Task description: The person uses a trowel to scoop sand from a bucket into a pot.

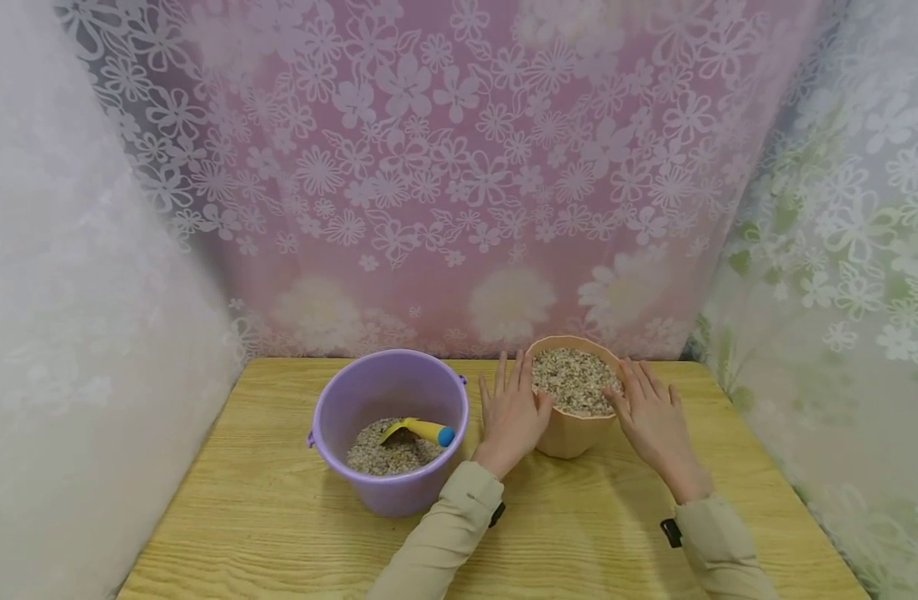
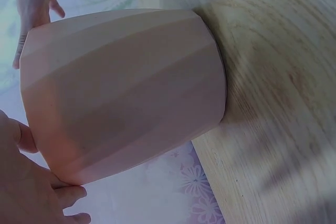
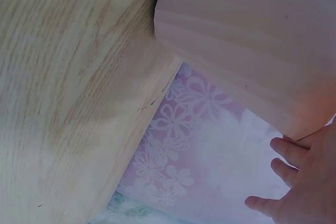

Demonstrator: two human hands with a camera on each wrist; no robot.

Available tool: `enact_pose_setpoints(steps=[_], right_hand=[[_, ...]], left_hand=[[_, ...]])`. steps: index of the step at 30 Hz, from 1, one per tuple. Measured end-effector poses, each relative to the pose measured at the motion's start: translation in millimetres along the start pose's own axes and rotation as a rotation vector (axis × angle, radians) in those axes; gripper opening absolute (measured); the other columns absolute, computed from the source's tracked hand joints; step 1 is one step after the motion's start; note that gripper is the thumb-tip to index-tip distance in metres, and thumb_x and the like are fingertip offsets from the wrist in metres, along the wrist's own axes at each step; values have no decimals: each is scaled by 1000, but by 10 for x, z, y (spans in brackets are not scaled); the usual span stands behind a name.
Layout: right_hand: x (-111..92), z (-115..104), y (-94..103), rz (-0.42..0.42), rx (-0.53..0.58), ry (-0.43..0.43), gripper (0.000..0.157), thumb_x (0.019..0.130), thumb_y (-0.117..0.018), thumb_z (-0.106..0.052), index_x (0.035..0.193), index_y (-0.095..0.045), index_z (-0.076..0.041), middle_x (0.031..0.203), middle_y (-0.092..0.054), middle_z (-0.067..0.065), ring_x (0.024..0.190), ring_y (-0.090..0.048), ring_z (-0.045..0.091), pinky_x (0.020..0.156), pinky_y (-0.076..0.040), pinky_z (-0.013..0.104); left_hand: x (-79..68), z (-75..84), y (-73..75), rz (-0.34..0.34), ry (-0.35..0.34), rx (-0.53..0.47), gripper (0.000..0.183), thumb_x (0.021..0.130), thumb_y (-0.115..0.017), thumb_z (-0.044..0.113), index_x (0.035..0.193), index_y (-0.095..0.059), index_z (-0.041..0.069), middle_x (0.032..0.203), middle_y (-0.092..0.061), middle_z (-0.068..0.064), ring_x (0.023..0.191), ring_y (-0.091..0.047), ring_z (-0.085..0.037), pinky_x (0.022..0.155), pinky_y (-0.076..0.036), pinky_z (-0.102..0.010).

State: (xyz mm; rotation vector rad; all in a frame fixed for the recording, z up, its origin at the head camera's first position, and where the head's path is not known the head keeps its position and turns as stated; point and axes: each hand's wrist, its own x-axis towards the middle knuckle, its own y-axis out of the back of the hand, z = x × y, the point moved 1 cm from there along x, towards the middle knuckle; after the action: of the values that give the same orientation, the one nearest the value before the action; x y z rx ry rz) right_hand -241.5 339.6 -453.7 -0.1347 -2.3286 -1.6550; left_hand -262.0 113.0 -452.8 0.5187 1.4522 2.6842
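A peach-coloured flower pot (image 1: 569,437) with faceted sides stands upright at the back of the table, filled almost to its rim with pale, speckled granules (image 1: 574,382). Against the pot's left side near the rim rests my left hand (image 1: 511,418), its fingers extended. My right hand (image 1: 652,417) touches the opposite side, fingers spread and thumb at the rim. Both wrist views show the pot wall (image 2: 126,93) from the side, with its base on the wooden table. In the right wrist view, several fingers of the right hand (image 3: 310,182) reach past the pot's edge.
Left of the pot stands a purple bucket (image 1: 398,496) with more granules (image 1: 364,450) inside. A small yellow trowel with a blue handle end (image 1: 424,430) lies in it. Floral curtains (image 1: 459,167) hang behind and on both sides of the wooden table (image 1: 256,500).
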Motion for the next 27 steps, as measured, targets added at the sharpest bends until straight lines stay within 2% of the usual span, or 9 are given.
enact_pose_setpoints(steps=[9, 17, 27], right_hand=[[-85, -76, -4, 28, 10, 23, 70, 108, -42, -47, 160, -25, -3, 162, -27, 24, 150, -20, 45, 110, -11, 75], [-217, -126, 13, 31, 15, 16, 70, 108, -44, -45, 159, -25, -1, 161, -28, 27, 150, -19, 46, 112, -9, 73], [-294, -227, 2, 44, 12, 18, 70, 108, -44, -45, 158, -27, 1, 158, -31, 28, 147, -22, 47, 109, -16, 73]], left_hand=[[-106, -31, 28, 33, -12, -19, 61, 106, -48, 34, 161, -29, 15, 167, -26, -1, 156, -9, -25, 118, -12, -66], [-222, -23, 41, 19, -14, -14, 63, 106, -46, 35, 162, -25, 16, 167, -24, 0, 156, -10, -25, 119, -13, -64], [-318, -60, 62, 63, -21, -12, 62, 105, -48, 33, 160, -29, 13, 164, -33, -3, 155, -16, -26, 117, -18, -66]])
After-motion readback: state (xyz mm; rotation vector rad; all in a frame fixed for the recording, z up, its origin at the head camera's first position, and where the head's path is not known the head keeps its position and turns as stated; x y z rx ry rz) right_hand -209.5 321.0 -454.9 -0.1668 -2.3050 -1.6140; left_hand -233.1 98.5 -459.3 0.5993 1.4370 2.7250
